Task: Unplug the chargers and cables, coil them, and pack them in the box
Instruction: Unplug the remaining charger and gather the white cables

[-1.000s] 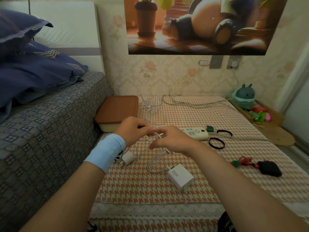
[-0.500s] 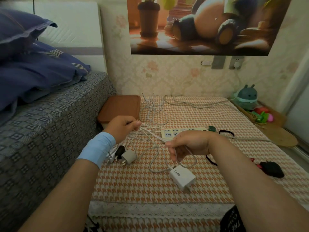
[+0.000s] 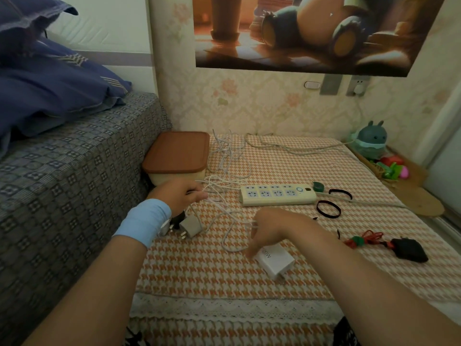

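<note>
My left hand [image 3: 178,194], with a blue wristband, grips loops of a thin white cable [image 3: 225,213] just in front of the box [image 3: 175,158], which has a brown lid on. My right hand [image 3: 270,229] hovers low over the white 120W charger [image 3: 274,259], fingers pointing down and touching its near end; the cable runs past its thumb. A small grey plug adapter [image 3: 190,226] and a black one lie under my left wrist. The cream power strip [image 3: 277,194] lies behind my hands with nothing plugged into its sockets.
More tangled white cable [image 3: 228,151] lies by the box. Black elastic bands [image 3: 328,208], a red cable with a black charger [image 3: 409,249], toys [image 3: 371,139] and a wall socket [image 3: 358,87] are on the right. A bed [image 3: 62,171] borders the left.
My right hand dropped from the cable held up between both hands to the white charger on the cloth. My left hand moved back toward the box, still holding the cable.
</note>
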The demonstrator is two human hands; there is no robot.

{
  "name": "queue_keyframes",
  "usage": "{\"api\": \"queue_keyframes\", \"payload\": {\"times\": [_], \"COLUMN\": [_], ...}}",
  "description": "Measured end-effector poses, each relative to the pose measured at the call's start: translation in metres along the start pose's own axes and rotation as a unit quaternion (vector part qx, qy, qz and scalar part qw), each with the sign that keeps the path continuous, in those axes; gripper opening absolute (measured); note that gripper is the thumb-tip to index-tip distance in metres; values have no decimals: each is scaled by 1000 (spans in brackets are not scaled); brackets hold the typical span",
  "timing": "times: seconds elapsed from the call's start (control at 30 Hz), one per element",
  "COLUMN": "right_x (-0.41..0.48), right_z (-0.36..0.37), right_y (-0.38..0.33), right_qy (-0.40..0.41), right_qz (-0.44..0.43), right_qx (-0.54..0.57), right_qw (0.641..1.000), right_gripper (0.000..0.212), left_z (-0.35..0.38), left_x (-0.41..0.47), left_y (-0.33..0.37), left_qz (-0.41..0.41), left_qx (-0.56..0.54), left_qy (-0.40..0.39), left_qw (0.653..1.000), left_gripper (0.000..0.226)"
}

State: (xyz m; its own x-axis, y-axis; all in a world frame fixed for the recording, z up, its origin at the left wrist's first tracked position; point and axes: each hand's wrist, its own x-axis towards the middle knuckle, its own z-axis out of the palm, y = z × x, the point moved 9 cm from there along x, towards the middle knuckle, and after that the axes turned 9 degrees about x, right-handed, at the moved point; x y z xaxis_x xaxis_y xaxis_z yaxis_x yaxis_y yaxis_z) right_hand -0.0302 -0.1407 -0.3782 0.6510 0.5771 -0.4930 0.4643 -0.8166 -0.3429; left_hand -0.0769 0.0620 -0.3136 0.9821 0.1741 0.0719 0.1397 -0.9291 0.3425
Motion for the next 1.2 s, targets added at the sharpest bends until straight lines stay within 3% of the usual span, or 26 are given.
{"api": "queue_keyframes", "payload": {"times": [0.13, 0.27, 0.4, 0.6, 0.73, 0.87, 0.97, 1.07, 1.13, 1.2], "right_x": [7, 9, -2, -33, -52, -67, -78, -87, -93, -99], "right_z": [11, 25, 15, -24, -44, -64, -79, -83, -83, -85], "right_y": [-19, -29, -27, -13, -11, -5, 3, 3, -3, -6], "right_qy": [29, 1, -19, 6, -2, 57, 85, 54, 27, 11], "right_qz": [-20, -61, -110, -143, -149, -141, -150, -185, -220, -247], "right_qx": [-164, -188, -11, 231, 403, 385, 435, 482, 487, 509], "right_qw": [986, 980, 994, 962, 903, 910, 884, 855, 845, 824], "right_gripper": [45, 27, 19, 26, 16, 21, 28, 20, 14, 17], "left_z": [6, 12, 11, -6, -25, -21, 4, 23, 24, 15], "left_x": [1, 1, -3, -7, -12, -21, -21, -20, -15, -12], "left_y": [-5, -14, -12, 20, 77, 130, 134, 129, 141, 158], "left_qz": [-9, -19, -35, -28, 52, 130, 120, 86, 106, 145], "left_qx": [24, 26, 13, -37, -108, -123, 7, 147, 49, -175], "left_qy": [-26, -61, -70, -44, 14, -22, -117, -164, -141, -104], "left_qw": [999, 998, 997, 998, 993, 984, 986, 972, 983, 968], "left_gripper": [33, 34, 31, 9, 58, 85, 111, 117, 106, 74]}}
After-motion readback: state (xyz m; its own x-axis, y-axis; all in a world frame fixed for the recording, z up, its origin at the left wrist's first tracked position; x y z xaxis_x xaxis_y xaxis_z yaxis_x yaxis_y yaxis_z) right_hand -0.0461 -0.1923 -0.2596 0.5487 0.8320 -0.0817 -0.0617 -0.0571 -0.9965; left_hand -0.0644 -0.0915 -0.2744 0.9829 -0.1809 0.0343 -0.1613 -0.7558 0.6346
